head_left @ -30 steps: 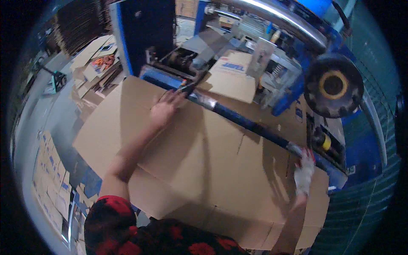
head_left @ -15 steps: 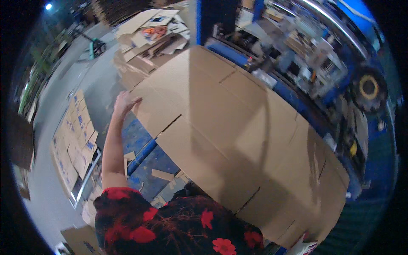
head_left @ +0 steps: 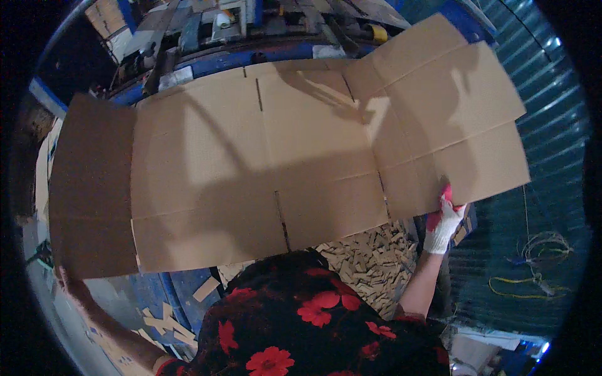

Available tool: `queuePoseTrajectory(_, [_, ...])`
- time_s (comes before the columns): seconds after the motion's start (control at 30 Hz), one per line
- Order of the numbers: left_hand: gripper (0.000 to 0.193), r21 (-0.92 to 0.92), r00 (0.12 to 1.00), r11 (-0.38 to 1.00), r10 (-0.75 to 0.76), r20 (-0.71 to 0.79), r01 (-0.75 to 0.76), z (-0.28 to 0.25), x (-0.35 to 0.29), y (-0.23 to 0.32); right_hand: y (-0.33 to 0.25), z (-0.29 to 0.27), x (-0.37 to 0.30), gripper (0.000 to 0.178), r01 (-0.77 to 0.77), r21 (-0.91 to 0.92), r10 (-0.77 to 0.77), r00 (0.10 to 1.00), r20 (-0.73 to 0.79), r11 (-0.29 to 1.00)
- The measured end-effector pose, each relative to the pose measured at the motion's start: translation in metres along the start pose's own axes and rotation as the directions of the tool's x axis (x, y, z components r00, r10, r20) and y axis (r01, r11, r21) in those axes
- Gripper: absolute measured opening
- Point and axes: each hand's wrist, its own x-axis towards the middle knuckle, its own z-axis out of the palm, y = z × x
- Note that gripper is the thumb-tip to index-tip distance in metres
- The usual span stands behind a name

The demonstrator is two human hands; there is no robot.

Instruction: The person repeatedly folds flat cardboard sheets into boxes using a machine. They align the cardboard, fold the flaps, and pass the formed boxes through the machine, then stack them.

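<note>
Green corrugated wall fills the frame's right; a blue machine crosses the top. Across the middle spreads a cardboard sheet — slotted, its end panels angled. Right of centre, the gloved right hand pinches its lower edge, thumb on top. At its lower-left corner is the left hand — fingers too dim to tell how closed.

head | head-worn left fisheye | faces down, slightly forward | near, above cardboard sheet

One cardboard sheet, one glove
</note>
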Motion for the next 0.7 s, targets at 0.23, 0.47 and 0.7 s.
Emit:
queuePoseTrajectory(0.23, [0.037,0.565,0.965,0.825,-0.145,0.219,-0.004,0.131,-0.095,-0.018,-0.029,0.047,-0.073,0.045,0.301,-0.58,0.017,0.878,0.478,0.757])
queuePoseTrajectory(0.47, [0.064,0.695,0.787,0.599,-0.166,0.594,-0.397,0.22,-0.152,0.025,-0.01,0.088,-0.09,0.054,0.968,-0.158,0.05,0.151,0.987,0.194])
queuePoseTrajectory(0.7, [0.061,0.342,0.307,0.269,-0.164,0.938,-0.901,0.295,-0.196,0.014,0.006,0.087,-0.091,0.042,0.989,-0.072,0.058,0.065,0.996,0.126])
